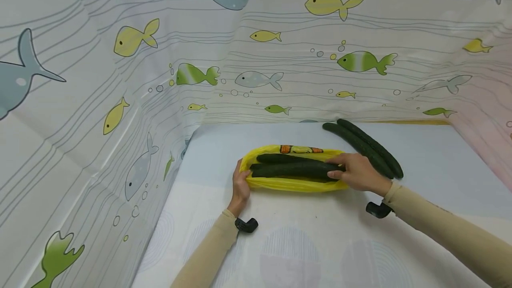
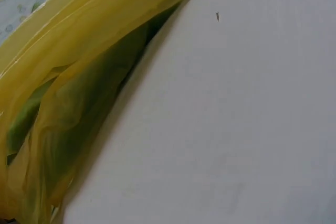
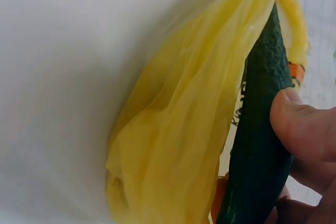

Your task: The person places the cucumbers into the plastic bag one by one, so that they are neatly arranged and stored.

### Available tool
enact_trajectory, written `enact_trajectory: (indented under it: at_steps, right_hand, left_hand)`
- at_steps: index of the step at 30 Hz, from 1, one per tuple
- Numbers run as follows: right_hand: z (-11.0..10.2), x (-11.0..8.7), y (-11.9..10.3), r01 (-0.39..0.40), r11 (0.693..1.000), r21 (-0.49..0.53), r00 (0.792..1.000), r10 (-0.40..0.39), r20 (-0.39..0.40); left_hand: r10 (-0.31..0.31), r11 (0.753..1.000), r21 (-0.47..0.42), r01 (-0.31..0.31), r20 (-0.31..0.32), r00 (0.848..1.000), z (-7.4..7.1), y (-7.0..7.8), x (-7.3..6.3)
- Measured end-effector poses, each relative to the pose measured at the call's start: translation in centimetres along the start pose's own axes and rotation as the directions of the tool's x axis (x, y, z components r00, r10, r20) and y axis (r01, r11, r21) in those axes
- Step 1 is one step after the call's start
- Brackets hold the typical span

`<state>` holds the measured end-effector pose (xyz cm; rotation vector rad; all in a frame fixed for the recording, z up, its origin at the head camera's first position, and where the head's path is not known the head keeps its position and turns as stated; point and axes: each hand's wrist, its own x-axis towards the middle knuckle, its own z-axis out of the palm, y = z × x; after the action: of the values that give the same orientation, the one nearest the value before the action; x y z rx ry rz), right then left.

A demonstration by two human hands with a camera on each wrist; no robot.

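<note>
A yellow plastic bag (image 1: pixel 288 185) lies on the table with its long mouth spread upward. My left hand (image 1: pixel 240 186) grips the bag's left edge, thumb over the rim. Inside the mouth lies a dark green cucumber (image 1: pixel 294 170), its right end held by my right hand (image 1: pixel 357 172). The right wrist view shows the thumb (image 3: pixel 307 129) pressed on that cucumber (image 3: pixel 260 129), fingers partly behind it. Another cucumber (image 1: pixel 276 158) sits behind it in the bag. Through the thin bag (image 2: pixel 100 30) in the left wrist view, green shapes show; the left hand is hardly visible there.
Two more cucumbers, a left one (image 1: pixel 352 140) and a right one (image 1: pixel 378 143), lie side by side on the white table (image 1: pixel 280 217), behind my right hand. A fish-patterned sheet (image 1: pixel 256 57) rises at the back and along both sides.
</note>
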<state>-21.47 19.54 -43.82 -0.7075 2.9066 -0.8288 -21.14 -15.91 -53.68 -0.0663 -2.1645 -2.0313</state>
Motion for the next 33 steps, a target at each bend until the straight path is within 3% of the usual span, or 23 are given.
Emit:
enact_trajectory:
  at_steps: [13, 19, 33]
  right_hand:
    - [1.8, 0.5, 0.4, 0.017, 0.998, 0.058, 0.993, -0.024, 0.119]
    - [1.9, 0.6, 0.6, 0.025, 0.996, 0.089, 0.99, -0.037, 0.137]
    - [2.0, 0.0, 0.4, -0.01, 0.998, -0.061, 0.978, 0.022, 0.207]
  left_hand:
    - [0.022, 0.999, 0.04, -0.022, 0.01, 1.0, 0.1, 0.0, -0.1]
    - [0.04, 0.999, 0.035, -0.04, 0.002, 0.999, 0.0, 0.1, 0.0]
    - [0.073, 0.994, 0.082, -0.074, 0.021, 0.997, 0.3, -0.1, 0.0]
